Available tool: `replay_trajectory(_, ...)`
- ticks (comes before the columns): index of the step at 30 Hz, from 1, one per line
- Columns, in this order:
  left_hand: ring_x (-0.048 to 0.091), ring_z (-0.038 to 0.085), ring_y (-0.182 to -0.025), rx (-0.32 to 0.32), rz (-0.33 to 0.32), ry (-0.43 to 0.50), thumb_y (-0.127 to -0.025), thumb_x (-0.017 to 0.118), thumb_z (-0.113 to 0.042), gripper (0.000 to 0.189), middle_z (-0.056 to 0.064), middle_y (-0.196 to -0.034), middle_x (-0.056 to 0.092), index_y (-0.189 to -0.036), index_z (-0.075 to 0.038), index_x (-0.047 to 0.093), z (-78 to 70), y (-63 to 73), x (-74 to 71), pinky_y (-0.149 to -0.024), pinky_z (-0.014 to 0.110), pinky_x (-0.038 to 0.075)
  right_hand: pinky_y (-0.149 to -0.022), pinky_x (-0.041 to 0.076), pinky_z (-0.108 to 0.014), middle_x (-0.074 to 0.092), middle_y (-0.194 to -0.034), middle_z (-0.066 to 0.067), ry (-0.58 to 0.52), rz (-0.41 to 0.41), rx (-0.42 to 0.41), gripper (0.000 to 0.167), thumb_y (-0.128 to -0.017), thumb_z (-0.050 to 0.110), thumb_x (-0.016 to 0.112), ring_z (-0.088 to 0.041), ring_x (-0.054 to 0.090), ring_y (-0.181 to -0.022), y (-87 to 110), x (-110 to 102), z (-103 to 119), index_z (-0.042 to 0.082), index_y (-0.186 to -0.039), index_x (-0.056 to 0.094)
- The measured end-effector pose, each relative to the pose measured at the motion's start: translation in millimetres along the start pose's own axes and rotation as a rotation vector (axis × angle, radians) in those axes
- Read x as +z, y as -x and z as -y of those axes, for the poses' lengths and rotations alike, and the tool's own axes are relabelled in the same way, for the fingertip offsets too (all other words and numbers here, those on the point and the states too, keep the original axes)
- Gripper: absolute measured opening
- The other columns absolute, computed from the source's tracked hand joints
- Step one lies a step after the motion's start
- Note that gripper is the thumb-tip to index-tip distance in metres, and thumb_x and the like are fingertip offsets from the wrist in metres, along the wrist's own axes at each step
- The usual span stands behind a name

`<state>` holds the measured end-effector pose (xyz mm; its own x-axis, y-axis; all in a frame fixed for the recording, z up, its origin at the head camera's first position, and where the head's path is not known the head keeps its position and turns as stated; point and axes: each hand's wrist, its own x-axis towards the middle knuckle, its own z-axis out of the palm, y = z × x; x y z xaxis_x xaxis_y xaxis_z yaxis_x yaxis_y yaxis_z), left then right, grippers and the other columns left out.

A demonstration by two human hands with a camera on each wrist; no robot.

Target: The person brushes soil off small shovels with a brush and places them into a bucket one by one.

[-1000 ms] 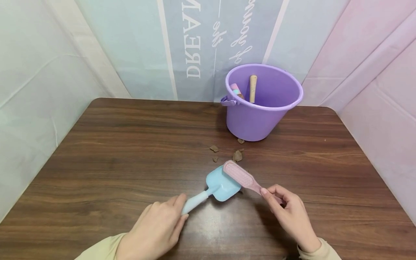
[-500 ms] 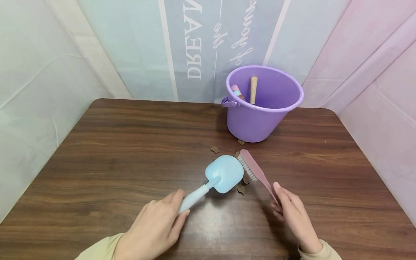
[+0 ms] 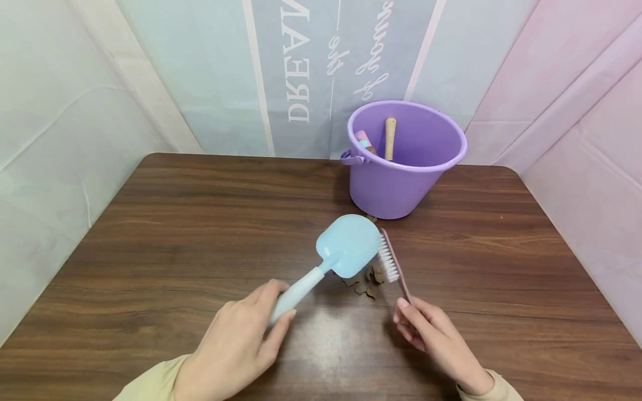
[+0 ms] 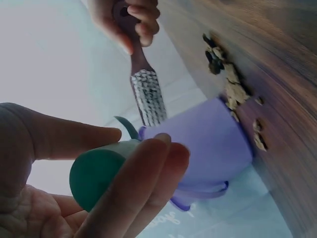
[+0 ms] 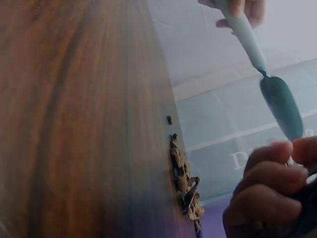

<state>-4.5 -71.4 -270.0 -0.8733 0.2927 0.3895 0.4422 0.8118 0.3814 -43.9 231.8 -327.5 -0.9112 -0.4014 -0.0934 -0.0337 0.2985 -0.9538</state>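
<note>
My left hand (image 3: 233, 340) grips the white handle of a light blue shovel (image 3: 348, 245), whose blade hovers above the middle of the table. In the left wrist view the handle's rounded end (image 4: 96, 176) sits between thumb and fingers. With its thumb and fingers, my right hand (image 3: 436, 340) holds a pink brush (image 3: 396, 259) by the handle. White bristles (image 4: 148, 96) face the blade's right side; whether they touch it I cannot tell. Below the blade lie several brown crumpled leaf-like scraps (image 3: 368, 283), partly hidden by it in the head view.
A purple bucket (image 3: 383, 189) stands at the back right of the wooden table (image 3: 200, 223). Inside it are a wooden stick (image 3: 390, 139) and a pink-and-blue item (image 3: 363, 139). One scrap (image 3: 371, 218) lies against the bucket's base. Fabric walls (image 3: 225, 83) enclose the back and sides.
The shovel has risen and moved away toward the bucket, over the far scraps. The brush has turned from flat to edge-on, bristles facing left, and scraps now lie gathered nearer me.
</note>
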Motion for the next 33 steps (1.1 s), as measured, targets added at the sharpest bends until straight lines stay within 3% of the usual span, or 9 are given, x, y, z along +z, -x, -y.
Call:
replay_trajectory(6, 0.040, -0.003, -0.057, 0.020, 0.009, 0.045, -0.083, 0.070, -0.019, 0.025, -0.011, -0.076, 0.052, -0.104, -0.012, 0.057, -7.7, -6.8, 5.7, -0.049, 0.017, 0.038, -0.034, 0.031, -0.022, 0.047, -0.060, -0.010, -0.016, 0.222, -0.138, 0.031, -0.103, 0.003, 0.031, 0.000, 0.034, -0.042, 0.4, 3, -6, -0.001, -0.117, 0.059)
replay_trajectory(11, 0.039, -0.001, -0.053, 0.040, 0.023, 0.041, -0.083, 0.070, -0.019, 0.025, -0.010, -0.075, 0.051, -0.102, -0.012, 0.057, -11.3, -10.7, 12.4, -0.045, 0.020, 0.037, -0.032, 0.032, -0.016, 0.046, -0.057, -0.007, -0.040, 0.310, -0.222, 0.032, -0.102, -0.002, 0.032, 0.010, 0.037, -0.045, 0.5, 6, -9, -0.001, -0.126, 0.054)
replay_trajectory(22, 0.033, 0.000, -0.048, 0.063, 0.065, 0.002, -0.082, 0.070, -0.018, 0.023, -0.010, -0.070, 0.041, -0.096, -0.011, 0.054, -9.5, -6.9, 17.9, -0.041, 0.019, 0.031, -0.030, 0.035, -0.016, 0.046, -0.057, -0.007, -0.069, 0.221, -0.237, 0.028, -0.100, -0.007, 0.033, -0.007, 0.041, -0.036, 0.4, 3, -1, -0.003, -0.118, 0.054)
replay_trajectory(30, 0.026, 0.000, -0.047, 0.034, 0.094, -0.005, -0.081, 0.071, -0.015, 0.024, -0.011, -0.070, 0.037, -0.091, -0.011, 0.050, -3.1, 1.0, 16.7, -0.042, 0.015, 0.025, -0.029, 0.035, -0.020, 0.043, -0.060, -0.012, -0.224, 0.152, -0.268, 0.029, -0.100, -0.010, 0.026, -0.018, 0.039, -0.036, -3.3, -3, -10, -0.011, -0.118, 0.049)
replay_trajectory(33, 0.025, 0.000, -0.047, 0.029, 0.108, -0.002, -0.082, 0.071, -0.015, 0.024, -0.011, -0.070, 0.037, -0.092, -0.011, 0.050, -1.2, 2.7, 16.5, -0.042, 0.014, 0.024, -0.030, 0.035, -0.021, 0.043, -0.060, -0.012, -0.231, 0.104, -0.261, 0.030, -0.100, -0.009, 0.026, -0.018, 0.039, -0.037, -2.6, -5, -11, -0.008, -0.118, 0.051)
